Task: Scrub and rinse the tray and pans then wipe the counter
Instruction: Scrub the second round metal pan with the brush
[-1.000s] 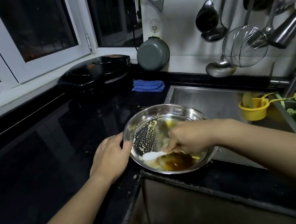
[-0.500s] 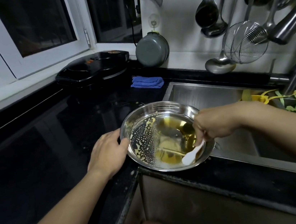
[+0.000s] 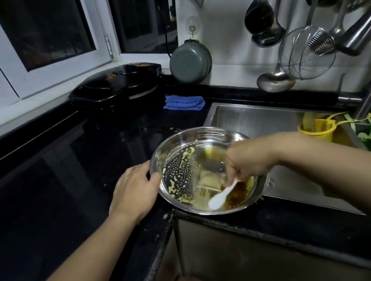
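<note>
steel pan sits at the counter edge, partly over the sink corner. left hand grips its left rim, thumb on the lip. right hand pinches a white spoon, bowl end down in brown liquid at the pan's near side. yellow residue beads the left inner wall.
</note>
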The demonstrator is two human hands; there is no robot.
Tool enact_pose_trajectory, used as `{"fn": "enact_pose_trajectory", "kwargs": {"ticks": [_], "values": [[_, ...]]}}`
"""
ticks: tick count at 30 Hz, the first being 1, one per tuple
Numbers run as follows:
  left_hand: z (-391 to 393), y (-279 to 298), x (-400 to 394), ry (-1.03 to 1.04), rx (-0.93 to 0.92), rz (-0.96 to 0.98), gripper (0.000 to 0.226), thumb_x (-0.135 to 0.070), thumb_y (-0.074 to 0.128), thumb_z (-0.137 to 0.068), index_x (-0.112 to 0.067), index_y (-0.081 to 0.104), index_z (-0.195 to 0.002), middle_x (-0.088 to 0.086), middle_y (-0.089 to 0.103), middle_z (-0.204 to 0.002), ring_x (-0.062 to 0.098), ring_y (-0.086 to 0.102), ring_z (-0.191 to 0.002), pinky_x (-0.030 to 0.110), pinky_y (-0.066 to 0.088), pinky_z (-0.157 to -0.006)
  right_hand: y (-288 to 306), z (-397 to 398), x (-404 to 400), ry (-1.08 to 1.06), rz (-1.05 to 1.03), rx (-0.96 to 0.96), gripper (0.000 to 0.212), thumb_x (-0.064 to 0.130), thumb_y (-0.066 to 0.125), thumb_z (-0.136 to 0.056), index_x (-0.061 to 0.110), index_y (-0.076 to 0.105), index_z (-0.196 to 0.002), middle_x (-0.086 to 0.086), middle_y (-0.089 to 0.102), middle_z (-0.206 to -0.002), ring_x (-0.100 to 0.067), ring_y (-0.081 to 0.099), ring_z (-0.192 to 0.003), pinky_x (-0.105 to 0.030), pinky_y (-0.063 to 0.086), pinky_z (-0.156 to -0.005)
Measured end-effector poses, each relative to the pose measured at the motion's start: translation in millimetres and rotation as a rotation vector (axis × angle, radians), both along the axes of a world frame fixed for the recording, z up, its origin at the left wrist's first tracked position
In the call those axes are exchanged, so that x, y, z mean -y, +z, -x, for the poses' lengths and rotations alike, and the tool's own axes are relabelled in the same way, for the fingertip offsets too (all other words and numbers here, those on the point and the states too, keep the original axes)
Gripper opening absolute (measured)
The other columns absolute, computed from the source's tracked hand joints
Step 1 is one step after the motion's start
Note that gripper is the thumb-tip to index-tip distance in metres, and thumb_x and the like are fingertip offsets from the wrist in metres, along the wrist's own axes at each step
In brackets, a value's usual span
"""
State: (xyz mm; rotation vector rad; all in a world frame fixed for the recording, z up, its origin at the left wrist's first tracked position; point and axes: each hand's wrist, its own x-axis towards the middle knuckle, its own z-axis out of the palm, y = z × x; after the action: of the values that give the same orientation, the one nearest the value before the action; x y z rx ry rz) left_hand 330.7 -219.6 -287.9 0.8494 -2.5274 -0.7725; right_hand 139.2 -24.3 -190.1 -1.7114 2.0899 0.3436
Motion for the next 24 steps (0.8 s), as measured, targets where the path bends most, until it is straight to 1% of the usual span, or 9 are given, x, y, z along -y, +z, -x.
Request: {"fn": "enact_pose_trajectory", "kwargs": {"ticks": [2, 5, 8, 12, 15, 17, 20, 22, 24], "values": [[0, -1, 1, 0.005, 0.004, 0.002, 0.037, -0.052, 0.033, -0.093, -0.042, 0.064, -0.11, -0.017, 0.064, -0.126, 0.009, 0.047, -0.123, 0.037, 0.04, -0.097, 6, 11, -14, -0.028, -0.067, -0.049, 0.028, 0.01, 0.063, -0.096, 0.028, 0.077, -0.113, 0.026, 0.053, -0.068, -0.001, 0.05, -0.066, -0.006, 0.036, -0.055], [-1, -1, -1, 0.01, -0.003, 0.005, 0.035, -0.05, 0.035, -0.096, -0.04, 0.064, -0.114, -0.015, 0.064, -0.127, 0.01, 0.047, -0.125, 0.037, 0.039, -0.1, 9, 22, -18, -0.083, -0.087, -0.088, 0.028, 0.01, 0.063, -0.096, 0.029, 0.078, -0.11, 0.028, 0.057, -0.072, -0.003, 0.056, -0.077, -0.017, 0.046, -0.071], [-1, 1, -2, 0.016, -0.009, 0.004, 0.033, -0.047, 0.038, -0.097, -0.041, 0.064, -0.116, -0.014, 0.063, -0.127, 0.01, 0.046, -0.125, 0.035, 0.038, -0.098, -2, 18, -4, -0.054, 0.019, -0.059, 0.027, 0.013, 0.063, -0.096, 0.031, 0.077, -0.111, 0.028, 0.06, -0.066, 0.0, 0.051, -0.066, -0.021, 0.044, -0.068], [-1, 2, -2, 0.016, -0.007, 0.011, 0.034, -0.047, 0.038, -0.097, -0.043, 0.063, -0.119, -0.015, 0.063, -0.128, 0.009, 0.046, -0.126, 0.035, 0.038, -0.098, -21, 10, 15, -0.101, 0.217, 0.005, 0.029, 0.026, 0.059, -0.101, 0.036, 0.071, -0.077, 0.01, 0.062, -0.065, -0.009, 0.047, -0.058, -0.03, 0.046, -0.06], [-2, 3, -3, 0.012, -0.005, 0.002, 0.037, -0.049, 0.036, -0.098, -0.043, 0.063, -0.122, -0.015, 0.062, -0.13, 0.01, 0.045, -0.128, 0.038, 0.039, -0.102, -20, 12, 14, -0.133, 0.256, 0.024, 0.039, 0.029, 0.058, -0.102, 0.037, 0.06, -0.064, 0.021, 0.059, -0.059, -0.008, 0.05, -0.057, -0.028, 0.049, -0.061], [-2, 3, -2, 0.01, -0.004, -0.004, 0.037, -0.05, 0.035, -0.097, -0.043, 0.063, -0.119, -0.016, 0.063, -0.13, 0.01, 0.046, -0.127, 0.037, 0.039, -0.099, -16, 14, 6, -0.079, 0.17, 0.009, 0.029, 0.029, 0.058, -0.102, 0.034, 0.071, -0.076, 0.021, 0.061, -0.063, -0.003, 0.052, -0.059, -0.019, 0.045, -0.062], [-1, 1, -2, 0.014, -0.002, -0.006, 0.037, -0.05, 0.034, -0.096, -0.042, 0.063, -0.118, -0.015, 0.063, -0.13, 0.01, 0.046, -0.126, 0.035, 0.037, -0.096, -6, 18, -8, -0.066, 0.012, 0.019, 0.024, 0.018, 0.059, -0.102, 0.027, 0.078, -0.09, 0.04, 0.054, -0.057, 0.009, 0.051, -0.06, -0.007, 0.037, -0.059], [-1, 2, -3, 0.019, -0.003, -0.008, 0.037, -0.051, 0.034, -0.097, -0.043, 0.063, -0.119, -0.015, 0.063, -0.129, 0.01, 0.046, -0.126, 0.036, 0.038, -0.099, -3, 21, -10, -0.086, -0.005, 0.011, 0.034, 0.018, 0.058, -0.102, 0.029, 0.07, -0.072, 0.034, 0.053, -0.053, 0.008, 0.05, -0.057, -0.007, 0.037, -0.058], [-2, 2, -3, 0.02, -0.004, -0.012, 0.035, -0.049, 0.035, -0.097, -0.044, 0.063, -0.117, -0.016, 0.063, -0.127, 0.01, 0.046, -0.126, 0.037, 0.039, -0.1, -7, 19, -1, -0.095, 0.048, -0.012, 0.032, 0.026, 0.058, -0.102, 0.025, 0.068, -0.072, 0.018, 0.056, -0.059, -0.002, 0.048, -0.056, -0.013, 0.037, -0.058]]}}
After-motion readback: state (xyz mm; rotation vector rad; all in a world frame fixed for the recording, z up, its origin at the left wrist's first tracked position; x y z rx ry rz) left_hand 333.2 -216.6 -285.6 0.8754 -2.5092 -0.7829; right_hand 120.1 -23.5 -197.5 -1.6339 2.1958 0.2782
